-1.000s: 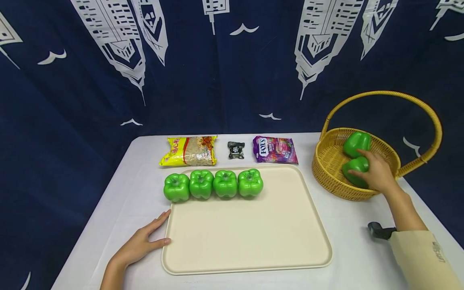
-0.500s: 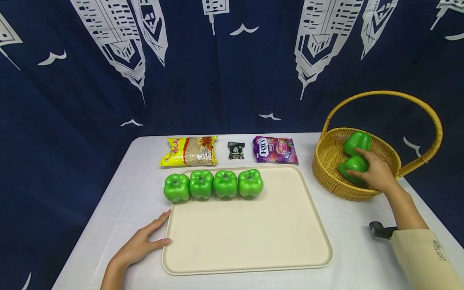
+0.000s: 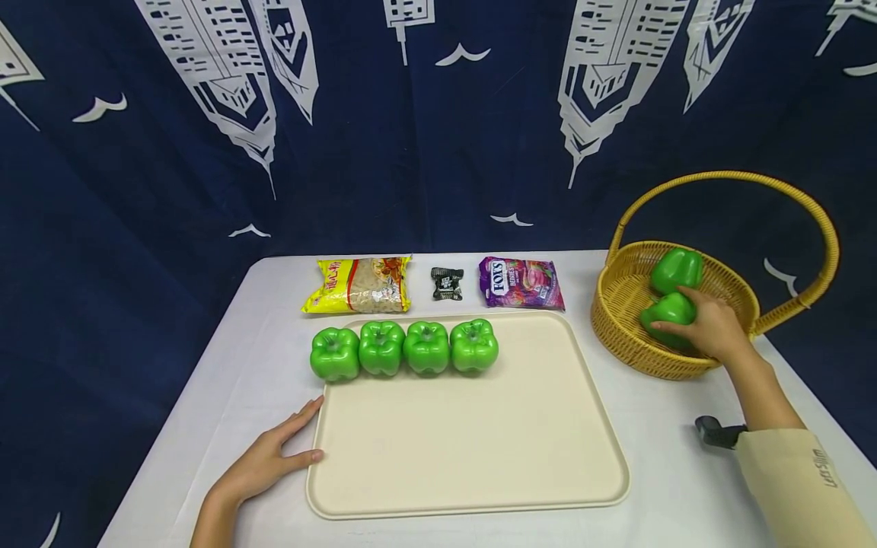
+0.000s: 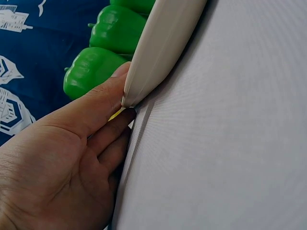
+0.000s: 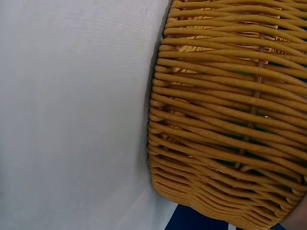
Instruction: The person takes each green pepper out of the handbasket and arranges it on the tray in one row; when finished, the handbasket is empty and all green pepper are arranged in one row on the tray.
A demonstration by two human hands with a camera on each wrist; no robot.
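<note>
My right hand (image 3: 709, 329) reaches into the yellow wicker basket (image 3: 626, 335) and grips the nearer of two green peppers (image 3: 668, 312); the other pepper (image 3: 677, 269) lies behind it. The right wrist view shows only the basket's woven wall (image 5: 225, 139). Several green peppers (image 3: 404, 348) stand in a row along the far edge of a cream tray (image 3: 466, 441). My left hand (image 3: 270, 457) lies flat on the white table, fingers straight, touching the tray's left edge (image 4: 153, 57).
Behind the tray lie a yellow snack bag (image 3: 358, 285), a small dark wrapped sweet (image 3: 446, 283) and a purple candy bag (image 3: 521, 282). A dark blue patterned curtain hangs behind the white table (image 3: 685, 479). The basket's tall handle (image 3: 726, 180) arches over it.
My right hand and the gripped pepper have shifted slightly left and up inside the basket. The left hand and tray have not moved.
</note>
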